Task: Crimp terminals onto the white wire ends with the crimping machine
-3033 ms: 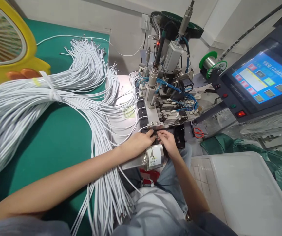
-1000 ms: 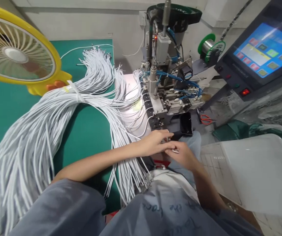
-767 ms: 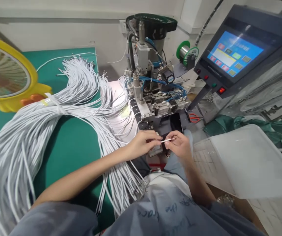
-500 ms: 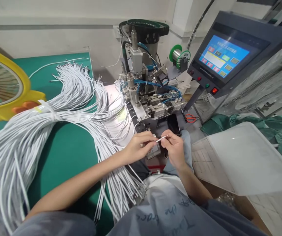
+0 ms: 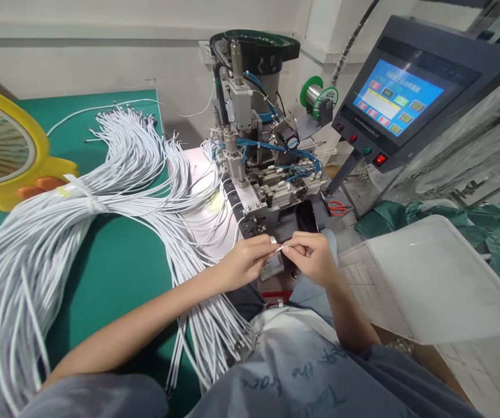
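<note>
Between my two hands runs the end of a thin white cable [image 5: 281, 248], its tip partly covered by fingers. My left hand [image 5: 250, 258] pinches it between thumb and fingers. From the other side, my right hand [image 5: 313, 255] has its thumb and fingertips closed on the cable's end. Both hands are in front of a bench machine [image 5: 258, 180] with metal cylinders and blue air hoses. To the left, a large bundle of white cables [image 5: 58, 232] lies on a green table mat [image 5: 114, 255], tied with a white strip [image 5: 95, 202]; many loose ends hang toward my lap.
A control screen [image 5: 395, 98] stands at the right, near a spool of wire [image 5: 317, 96]. Below are red-handled scissors [image 5: 337, 208] and a black phone [image 5: 306, 217]. A yellow fan [image 5: 43, 157] sits at left; a white plastic bin [image 5: 441, 278] is beside me on the right.
My hands have drawn closer together on the cable. My right fingers have shifted slightly and now cover the cable tip that stuck out before.
</note>
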Demonstrator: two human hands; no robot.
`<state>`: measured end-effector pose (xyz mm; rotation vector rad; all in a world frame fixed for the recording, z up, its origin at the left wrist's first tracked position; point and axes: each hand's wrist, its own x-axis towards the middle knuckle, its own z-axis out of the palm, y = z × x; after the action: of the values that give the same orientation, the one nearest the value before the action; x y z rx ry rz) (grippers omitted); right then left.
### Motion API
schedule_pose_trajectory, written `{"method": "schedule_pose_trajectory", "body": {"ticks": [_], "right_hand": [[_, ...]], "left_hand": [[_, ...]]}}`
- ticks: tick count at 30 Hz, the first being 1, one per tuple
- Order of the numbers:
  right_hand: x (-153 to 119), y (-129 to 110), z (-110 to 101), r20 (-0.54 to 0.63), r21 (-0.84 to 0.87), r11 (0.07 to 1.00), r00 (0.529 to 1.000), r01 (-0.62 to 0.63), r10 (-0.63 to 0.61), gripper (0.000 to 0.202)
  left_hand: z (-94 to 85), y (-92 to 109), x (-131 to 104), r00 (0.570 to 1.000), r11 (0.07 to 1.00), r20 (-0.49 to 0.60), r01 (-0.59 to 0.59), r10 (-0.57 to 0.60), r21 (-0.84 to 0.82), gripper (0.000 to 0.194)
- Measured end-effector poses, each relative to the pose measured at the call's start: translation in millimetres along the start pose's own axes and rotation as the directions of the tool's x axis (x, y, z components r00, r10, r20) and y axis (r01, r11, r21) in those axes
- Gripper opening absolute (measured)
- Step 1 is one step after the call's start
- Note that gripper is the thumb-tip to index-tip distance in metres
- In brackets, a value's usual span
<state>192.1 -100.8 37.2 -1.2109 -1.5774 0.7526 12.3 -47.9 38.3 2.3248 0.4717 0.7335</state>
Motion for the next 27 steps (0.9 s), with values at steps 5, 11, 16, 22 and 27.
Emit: {"method": "schedule_pose_trajectory", "body": {"ticks": [5,11,16,22,27], "right_hand": [[-4,5,14,-0.121,0.134,0.990,0.991,-0.034,0.051,0.016],[-12,9,35,-0.313,0.035,0.999,0.949,-0.017,0.028,0.021],[-7,7,25,-0.197,-0.287,0.955,0.971,0.073,-0.133,0.020],[9,11,7,0.061,-0.147,0.989,0.998,0.018,-0.010,0.036],[7,24,26,-0.169,0.042,0.999,0.985,-0.031,0.037,0.025]], "left_hand": [[6.0,0,-2,0.996,1.000,-0.083,-0.013,0.013,-0.004,0.025],[12.7,0,-4,0.978,0.995,-0.206,-0.005,0.025,0.097,0.019],[1.3,-9,-4,0.990,0.830,0.014,-0.125,0.140,0.543,0.030],[-4.7,-13,-1,0.977,0.752,0.127,-0.214,0.173,0.624,0.030],[8.5,-16,-2,0.999,0.961,-0.027,0.029,-0.023,0.274,0.025]]}}
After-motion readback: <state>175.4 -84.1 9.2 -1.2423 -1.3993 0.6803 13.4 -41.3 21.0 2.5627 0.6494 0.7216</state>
